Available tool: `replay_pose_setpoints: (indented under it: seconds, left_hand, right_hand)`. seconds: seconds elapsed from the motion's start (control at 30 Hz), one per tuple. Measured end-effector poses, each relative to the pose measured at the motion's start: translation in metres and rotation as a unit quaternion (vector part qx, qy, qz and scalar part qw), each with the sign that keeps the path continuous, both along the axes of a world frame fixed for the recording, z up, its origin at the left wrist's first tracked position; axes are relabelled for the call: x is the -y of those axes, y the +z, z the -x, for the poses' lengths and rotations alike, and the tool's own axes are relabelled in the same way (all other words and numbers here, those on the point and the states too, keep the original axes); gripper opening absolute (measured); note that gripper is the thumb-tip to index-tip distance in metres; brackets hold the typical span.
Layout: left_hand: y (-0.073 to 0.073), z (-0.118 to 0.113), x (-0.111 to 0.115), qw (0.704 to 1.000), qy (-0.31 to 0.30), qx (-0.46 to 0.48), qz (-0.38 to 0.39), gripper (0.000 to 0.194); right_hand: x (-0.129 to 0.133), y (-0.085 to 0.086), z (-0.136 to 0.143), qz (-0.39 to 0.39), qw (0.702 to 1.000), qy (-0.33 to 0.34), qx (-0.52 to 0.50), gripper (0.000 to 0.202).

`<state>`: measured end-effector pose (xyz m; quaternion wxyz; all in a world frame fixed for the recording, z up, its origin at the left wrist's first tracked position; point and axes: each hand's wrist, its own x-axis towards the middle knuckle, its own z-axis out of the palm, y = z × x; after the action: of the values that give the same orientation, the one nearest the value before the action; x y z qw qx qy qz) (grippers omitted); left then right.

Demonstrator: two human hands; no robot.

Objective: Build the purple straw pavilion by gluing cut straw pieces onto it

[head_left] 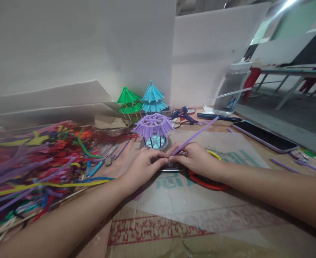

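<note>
A long purple pipe cleaner (198,133) slants up to the right from my fingertips. My right hand (188,156) pinches it near its lower end. My left hand (154,161) has thumb and forefinger pressed together, meeting the right fingertips at that same end; whatever lies between them is too small to make out. Just behind the hands stands a purple pavilion model (154,129) with a ring-shaped roof, dark posts and a pale blue base. Under my right hand lie scissors with red and yellow handles (210,183), partly covered by it.
Behind are a green pavilion (129,102), a light blue one (152,98) and a glue gun (184,115). Colourful pipe cleaners (39,165) heap at the left, beside pens (97,166). A phone (265,136) and a clear bottle (231,91) are at the right.
</note>
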<state>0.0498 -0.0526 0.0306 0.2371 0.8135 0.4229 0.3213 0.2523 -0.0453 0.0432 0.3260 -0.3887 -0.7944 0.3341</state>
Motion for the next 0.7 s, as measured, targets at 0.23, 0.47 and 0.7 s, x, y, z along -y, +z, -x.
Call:
replay_pose_setpoints:
  seconds: [0.23, 0.47, 0.7]
  left_hand:
    - [0.0002, -0.0009, -0.0002, 0.999, -0.011, -0.018, -0.035, 0.015]
    - [0.0038, -0.0026, -0.0001, 0.998, -0.014, 0.049, 0.034, 0.019]
    - [0.0019, -0.0001, -0.0025, 0.996, -0.033, 0.057, 0.062, 0.030]
  right_hand:
    - [0.0009, 0.0034, 0.0005, 0.008, 1.000, -0.014, 0.013, 0.011]
    - [-0.0008, 0.0032, 0.0000, 0.008, 0.999, -0.030, 0.031, 0.014]
    - [-0.0029, 0.0021, 0.0008, 0.082, 0.996, -0.006, -0.022, 0.015]
